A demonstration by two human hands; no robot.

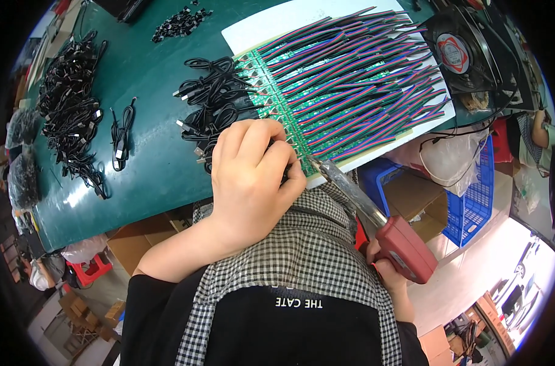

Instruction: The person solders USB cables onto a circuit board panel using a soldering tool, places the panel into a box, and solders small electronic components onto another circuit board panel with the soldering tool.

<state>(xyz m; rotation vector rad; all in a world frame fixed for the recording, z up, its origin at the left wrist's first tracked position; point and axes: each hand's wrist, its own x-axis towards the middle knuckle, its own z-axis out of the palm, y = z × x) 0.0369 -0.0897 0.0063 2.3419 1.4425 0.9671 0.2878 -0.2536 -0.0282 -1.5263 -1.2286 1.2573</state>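
Ahead on my right I see a black fan with a red-and-white centre; closer to me, a clear plastic bag lies against a blue crate; to my left, a cardboard box sits below the edge of my green table; farther out are a red stool and small brown cartons.

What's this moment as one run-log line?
left hand: at near end of green boards, grip hidden | right hand: holding red-handled soldering iron | iron tip: at boards' near end, contact unclear | black cables: left of boards
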